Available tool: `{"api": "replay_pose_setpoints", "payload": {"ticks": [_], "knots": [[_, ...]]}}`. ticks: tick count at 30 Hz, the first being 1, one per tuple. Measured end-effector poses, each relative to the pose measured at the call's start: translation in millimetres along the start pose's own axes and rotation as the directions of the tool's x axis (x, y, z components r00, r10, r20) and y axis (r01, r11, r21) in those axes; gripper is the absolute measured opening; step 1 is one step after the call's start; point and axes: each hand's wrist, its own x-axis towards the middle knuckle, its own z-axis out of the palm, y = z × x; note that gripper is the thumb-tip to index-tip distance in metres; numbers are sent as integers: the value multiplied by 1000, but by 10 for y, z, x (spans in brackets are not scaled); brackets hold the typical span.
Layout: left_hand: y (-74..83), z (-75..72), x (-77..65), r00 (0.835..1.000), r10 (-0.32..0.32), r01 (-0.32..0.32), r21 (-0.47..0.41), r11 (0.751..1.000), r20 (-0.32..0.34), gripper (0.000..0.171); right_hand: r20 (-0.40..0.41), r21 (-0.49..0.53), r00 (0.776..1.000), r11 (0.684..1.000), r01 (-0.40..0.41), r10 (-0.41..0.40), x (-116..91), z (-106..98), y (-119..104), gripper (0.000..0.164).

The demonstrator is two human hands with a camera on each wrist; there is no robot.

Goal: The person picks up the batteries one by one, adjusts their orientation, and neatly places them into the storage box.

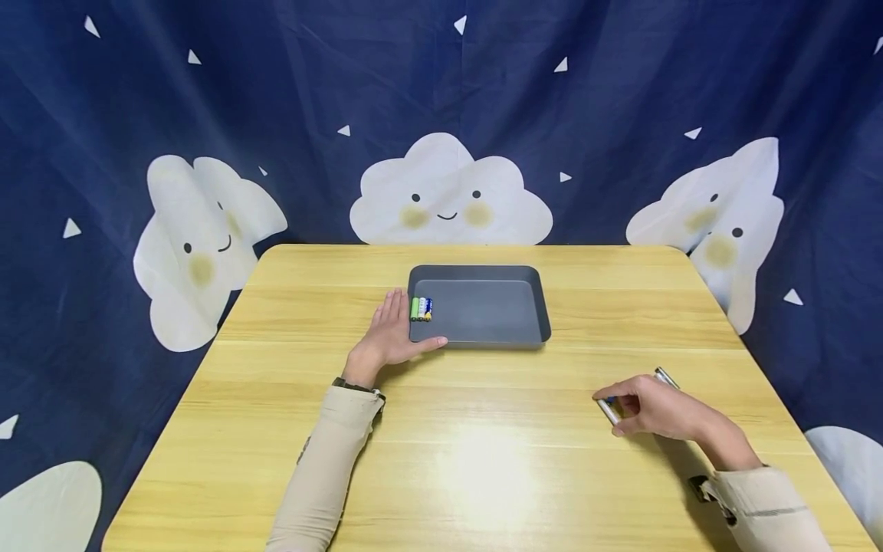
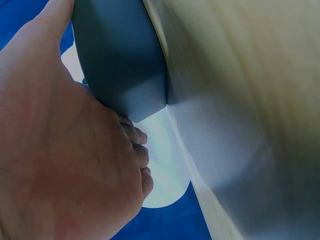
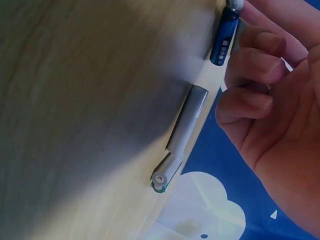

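Flat against the outside of the dark grey baking tray (image 1: 483, 337), my left hand (image 1: 389, 333) keeps its fingers straight along the left wall, its thumb reaching along the front edge. Inside the tray, three batteries, green, white and blue (image 1: 421, 309), lie side by side by the left wall. My right hand (image 1: 651, 406) holds a whitish battery (image 1: 608, 412) between thumb and index finger, low over the table. A blue battery (image 3: 225, 37) lies by its curled other fingers. Farther along, a silver battery (image 3: 187, 120) and another battery (image 3: 165, 172) rest on the wood.
The wooden table (image 1: 276, 445) has a bright glare near its front middle. A dark blue curtain (image 1: 310, 77) with smiling white clouds hangs behind and around it. Bands or straps show at both wrists.
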Motion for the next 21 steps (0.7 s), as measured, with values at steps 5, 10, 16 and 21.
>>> {"api": "replay_pose_setpoints", "payload": {"ticks": [5,10,16,21], "knots": [[12,-15,0,1000,-4,4,1,1000,9,134,-28,-42,999,999,-34,33,10,21,-54,48],[19,-17,-7,1000,6,-6,2,1000,-1,133,-63,-118,994,989,-91,84,45,39,-129,46],[14,-4,-6,1000,12,-12,13,1000,-12,132,-126,-106,992,994,-23,10,115,6,-186,47],[28,-13,-26,1000,18,-18,11,1000,-15,132,-232,-9,972,999,40,-41,214,-38,-238,46]]}}
